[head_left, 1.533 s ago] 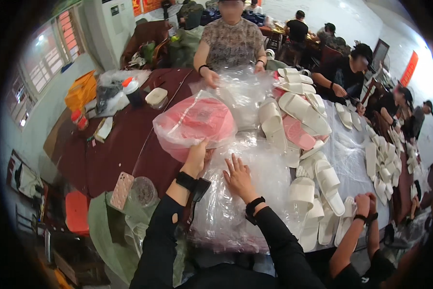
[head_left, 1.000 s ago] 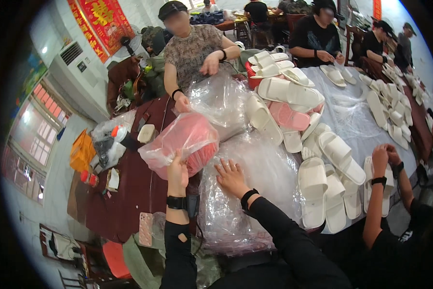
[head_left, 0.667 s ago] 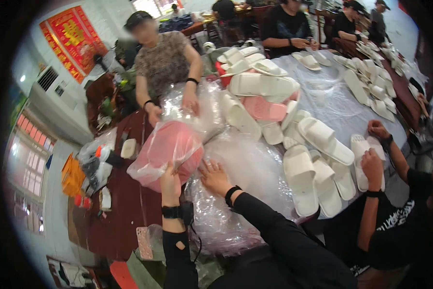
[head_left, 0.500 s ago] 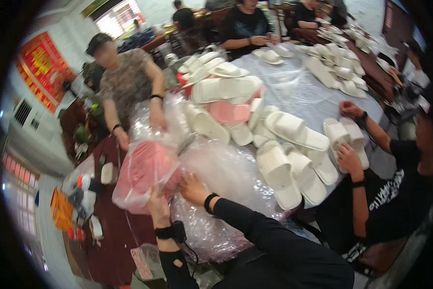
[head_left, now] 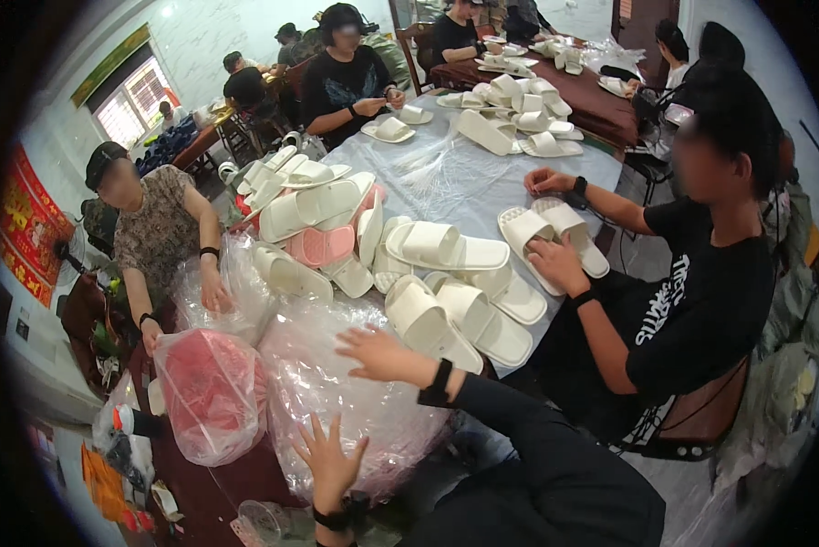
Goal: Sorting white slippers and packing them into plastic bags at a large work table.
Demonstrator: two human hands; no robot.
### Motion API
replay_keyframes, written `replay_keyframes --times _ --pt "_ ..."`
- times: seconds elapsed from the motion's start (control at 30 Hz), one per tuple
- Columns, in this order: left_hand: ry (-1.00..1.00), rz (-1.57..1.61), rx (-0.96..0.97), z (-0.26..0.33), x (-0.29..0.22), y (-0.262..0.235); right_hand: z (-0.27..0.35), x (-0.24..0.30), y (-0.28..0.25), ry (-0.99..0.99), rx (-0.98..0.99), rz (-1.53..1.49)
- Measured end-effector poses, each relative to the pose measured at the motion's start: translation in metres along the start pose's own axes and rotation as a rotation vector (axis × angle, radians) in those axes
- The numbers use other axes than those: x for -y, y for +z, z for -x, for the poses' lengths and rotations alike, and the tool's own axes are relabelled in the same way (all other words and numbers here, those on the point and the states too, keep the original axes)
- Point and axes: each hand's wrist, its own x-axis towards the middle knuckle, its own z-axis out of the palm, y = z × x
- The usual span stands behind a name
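Observation:
My left hand (head_left: pixel 330 459) is open, its fingers spread, in front of a large clear plastic bag (head_left: pixel 302 360) with pinkish contents. Above the same bag, my right hand (head_left: pixel 387 354) stretches out flat and holds nothing. Whether either hand touches the film I cannot tell. To the left of my hands lies a smaller clear bag (head_left: pixel 211 397) with something pink inside. Across from me a person's hand (head_left: pixel 151 337) is at that bag's upper edge, and the other rests on more clear film (head_left: pixel 213 314).
White slide sandals (head_left: pixel 450 246) and a pink one (head_left: pixel 325 246) are piled on the film-covered table (head_left: pixel 469 187). At right, a seated person's hand (head_left: pixel 555 262) touches a pair of white sandals. A stool (head_left: pixel 701 419) stands near my right side. More people sit farther back.
Both my hands have come away from the pink-filled bag, and their fingers have spread. My right hand has moved over the large bag. The whole view has swung to the right.

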Motion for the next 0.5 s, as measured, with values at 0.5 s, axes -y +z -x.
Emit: replay_keyframes --times 0.5 --pt "0.071 0.021 -0.225 0.008 -0.01 0.058 0.016 -0.189 -0.075 0.497 -0.427 -0.556"
